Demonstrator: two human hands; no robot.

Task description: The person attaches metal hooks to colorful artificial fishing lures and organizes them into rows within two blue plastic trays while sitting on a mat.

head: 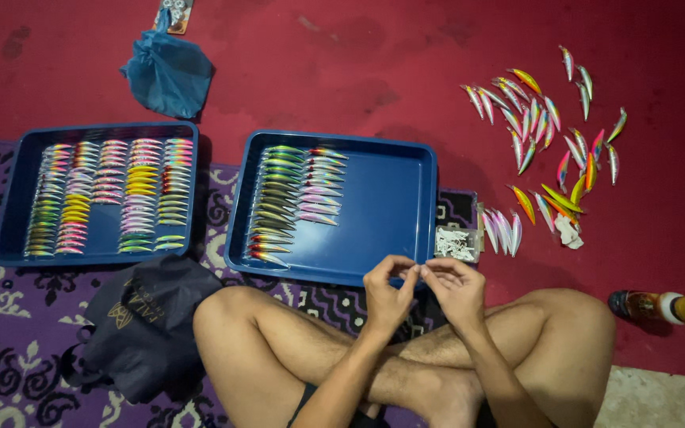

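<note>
Sat cross-legged on a red floor (pixel 342 71), a purple patterned rug (pixel 9 317) spread under the legs and off to the left of the hands; beyond the hands, just ahead, lay a blue tray (pixel 390 198) partly filled with two columns of fishing lures (pixel 291 198) along its left side, the right half bare; further left, well apart from the hands, lay a second blue tray (pixel 17 182) packed with rows of many-coloured lures (pixel 109 198); near the left knee, slumped a dark bag (pixel 144 325); far ahead and left, crumpled a blue cloth pouch (pixel 168 71); ahead and to the right, scattered loose lures (pixel 549 135) across the floor; at the far right, beside the right knee, lay a bottle with a yellow cap (pixel 660 307) on its side; just ahead of the right hand, against the near tray's corner, stood a small clear box of white bits (pixel 457 242). Held left hand (pixel 386 293) and right hand (pixel 455 289) close together above the crossed shins, fingertips pinched and meeting over something too small to make out.
</note>
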